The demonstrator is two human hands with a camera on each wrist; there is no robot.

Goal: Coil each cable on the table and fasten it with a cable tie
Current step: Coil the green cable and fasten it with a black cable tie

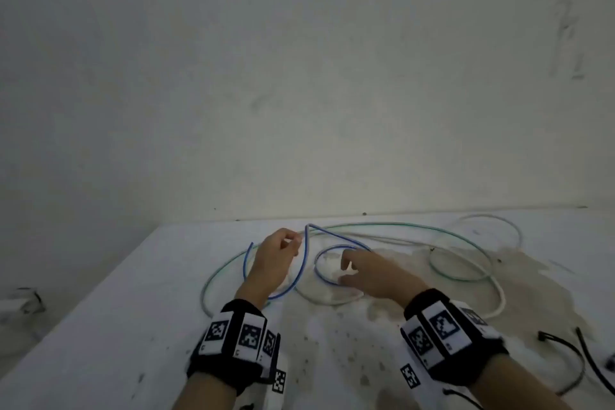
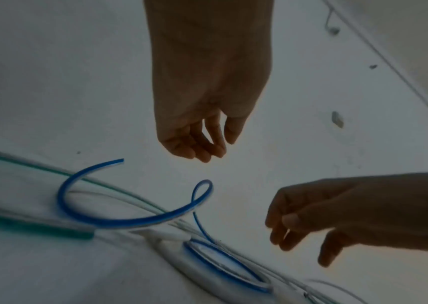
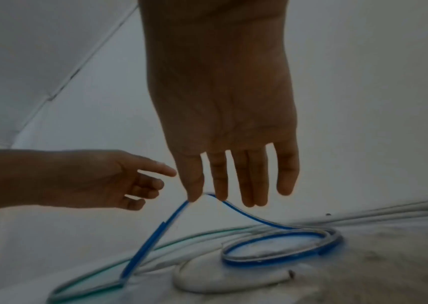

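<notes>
Hovering above the counter (image 1: pixel 139 303), the left hand (image 1: pixel 271 263) has loosely curled fingers and grips nothing. The right hand (image 1: pixel 372 271) spreads straight fingers over the blue cable (image 1: pixel 301 271), which lies partly looped among green and white cables.

Smooth, glossy plastic sheath on blue cable (image 1: pixel 301 271); same smooth jacket on green cable (image 1: pixel 466 243) and white cable (image 1: pixel 496 286); matt white tabletop (image 1: pixel 133 326), rough-looking, with brownish stains and dark specks; black plastic ties (image 1: pixel 572 348), slightly glossy; matt, scuffed white wall (image 1: pixel 299 76).
</notes>
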